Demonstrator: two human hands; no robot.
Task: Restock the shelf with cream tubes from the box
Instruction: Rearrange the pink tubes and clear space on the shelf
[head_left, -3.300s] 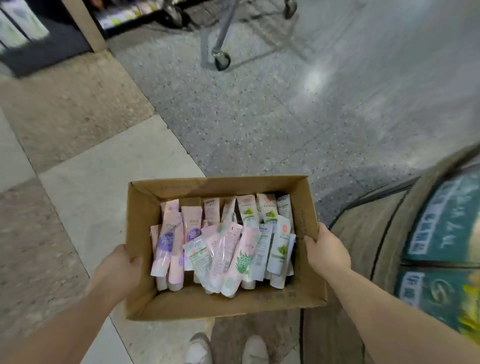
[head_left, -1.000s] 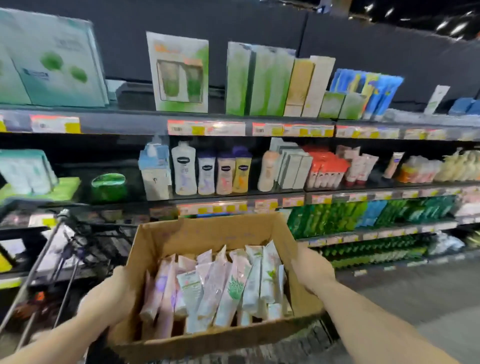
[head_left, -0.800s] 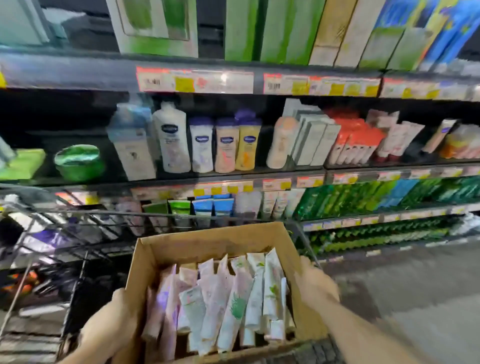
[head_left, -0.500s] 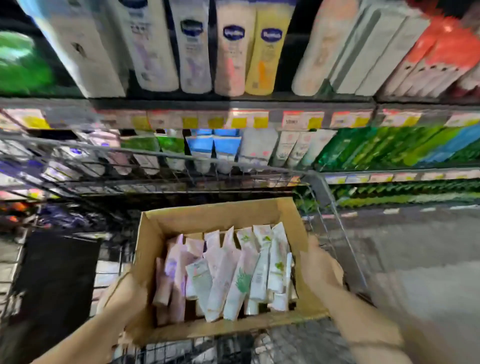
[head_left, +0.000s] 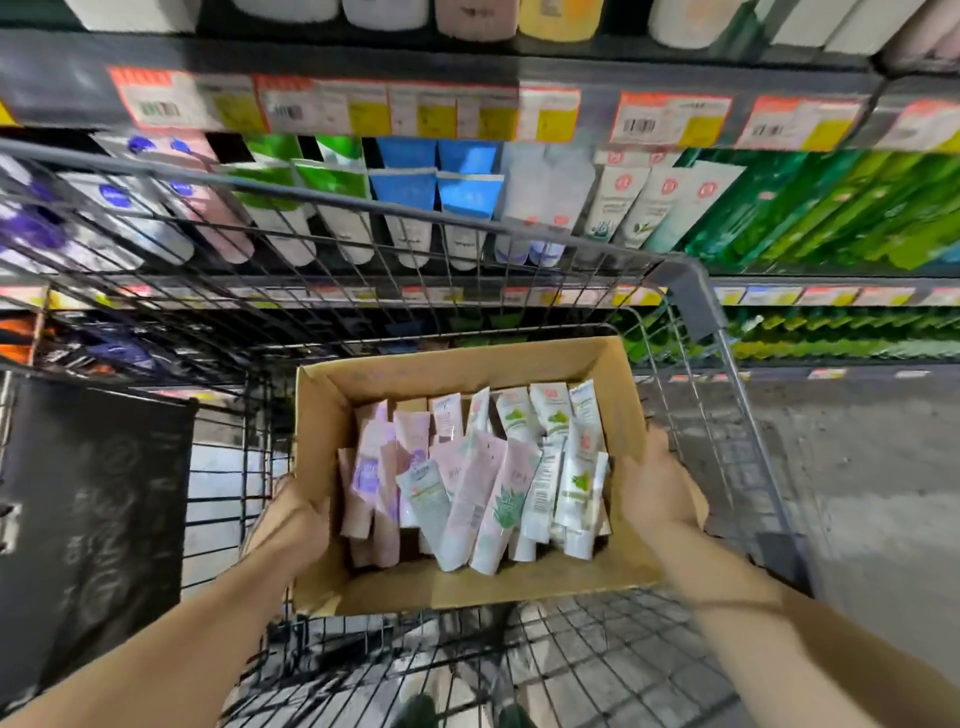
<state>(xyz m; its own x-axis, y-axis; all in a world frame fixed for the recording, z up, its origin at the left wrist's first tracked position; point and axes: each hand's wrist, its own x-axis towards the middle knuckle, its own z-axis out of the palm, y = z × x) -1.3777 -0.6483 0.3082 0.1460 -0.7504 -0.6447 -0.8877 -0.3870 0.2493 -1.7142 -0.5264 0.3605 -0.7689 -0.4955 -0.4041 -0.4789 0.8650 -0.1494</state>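
Observation:
An open cardboard box (head_left: 467, 366) is held inside a wire shopping cart (head_left: 691, 291), low over its mesh floor. Several cream tubes (head_left: 475, 483), pink, white and green-printed, lie stacked inside it. My left hand (head_left: 296, 512) grips the box's left wall and my right hand (head_left: 657, 480) grips its right wall. Beyond the cart stands the shelf (head_left: 519, 299), with rows of upright tubes (head_left: 410, 208) in pink, green, blue and white.
Price labels (head_left: 322, 106) line the shelf edge above the tubes. Green packages (head_left: 831, 208) fill the shelf at right. A dark panel (head_left: 88, 519) stands at the cart's left end. Grey speckled floor (head_left: 857, 467) lies to the right.
I turned from the open floor to the shelf and walked up to it. The box has come down from chest height into the wire cart, both hands still on its sides.

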